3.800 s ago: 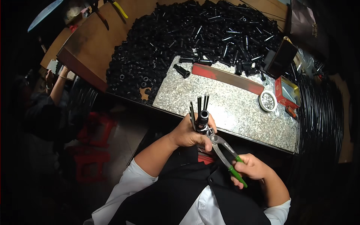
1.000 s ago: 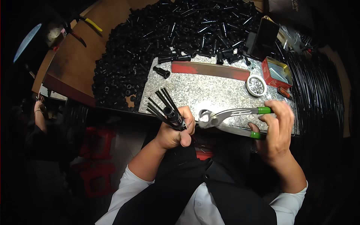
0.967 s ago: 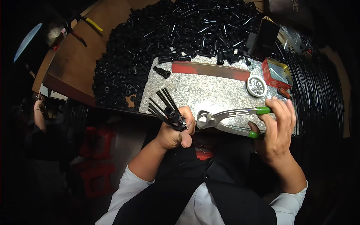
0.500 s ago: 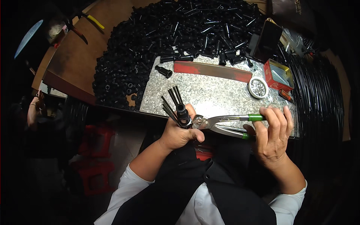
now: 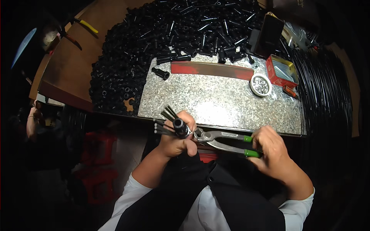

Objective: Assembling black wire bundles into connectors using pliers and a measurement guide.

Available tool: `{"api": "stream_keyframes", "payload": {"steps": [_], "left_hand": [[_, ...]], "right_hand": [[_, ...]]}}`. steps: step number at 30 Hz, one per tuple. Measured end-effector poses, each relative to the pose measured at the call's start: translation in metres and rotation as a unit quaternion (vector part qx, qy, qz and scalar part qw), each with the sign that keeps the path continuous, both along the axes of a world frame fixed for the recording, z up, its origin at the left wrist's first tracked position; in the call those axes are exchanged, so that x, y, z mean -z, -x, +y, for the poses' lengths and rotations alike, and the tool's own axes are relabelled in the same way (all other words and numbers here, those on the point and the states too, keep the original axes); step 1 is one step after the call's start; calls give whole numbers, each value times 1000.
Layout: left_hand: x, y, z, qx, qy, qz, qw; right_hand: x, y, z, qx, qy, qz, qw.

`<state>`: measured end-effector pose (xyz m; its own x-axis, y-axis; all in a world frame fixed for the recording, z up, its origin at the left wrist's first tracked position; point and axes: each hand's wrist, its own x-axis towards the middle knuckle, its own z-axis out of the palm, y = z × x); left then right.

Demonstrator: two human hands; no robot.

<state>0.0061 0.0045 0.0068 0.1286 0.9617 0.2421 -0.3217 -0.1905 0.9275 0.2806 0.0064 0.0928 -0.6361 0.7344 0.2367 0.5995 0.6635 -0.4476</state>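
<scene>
My left hand [image 5: 175, 144] is closed around a black tubular piece [image 5: 179, 127], its open end facing up. Several thin black rods [image 5: 165, 117] fan out from that piece toward the far left. My right hand [image 5: 271, 150] has its fingers curled at the green handles of a pair of pincers [image 5: 223, 138]; the handles are spread apart. The pincers' metal jaws meet the right side of the tubular piece, where a bit of silvery wire shows. What lies between the jaws is too small to make out.
A large heap of black tubular pieces [image 5: 162, 34] covers the far side. On the speckled board [image 5: 216, 100] lie a red-brown strip [image 5: 212, 70], a white bowl of small metal bits [image 5: 261, 85] and a red tin [image 5: 282, 72]. Long black rods [image 5: 327, 88] are stacked at right.
Both hands, the tubular piece and the pincers have moved lower and slightly left. My right fingers, outstretched before, have curled in at the handles, which now stand farther apart.
</scene>
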Motion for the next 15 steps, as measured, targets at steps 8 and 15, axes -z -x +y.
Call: {"api": "stream_keyframes", "payload": {"steps": [8, 15], "left_hand": [[-16, -1, 10, 107, -141, 105, 979], [-15, 10, 5, 62, -12, 114, 992]], "right_hand": [[23, -13, -8, -39, 771, 123, 623], [-5, -6, -16, -62, 456, 84, 884]]}}
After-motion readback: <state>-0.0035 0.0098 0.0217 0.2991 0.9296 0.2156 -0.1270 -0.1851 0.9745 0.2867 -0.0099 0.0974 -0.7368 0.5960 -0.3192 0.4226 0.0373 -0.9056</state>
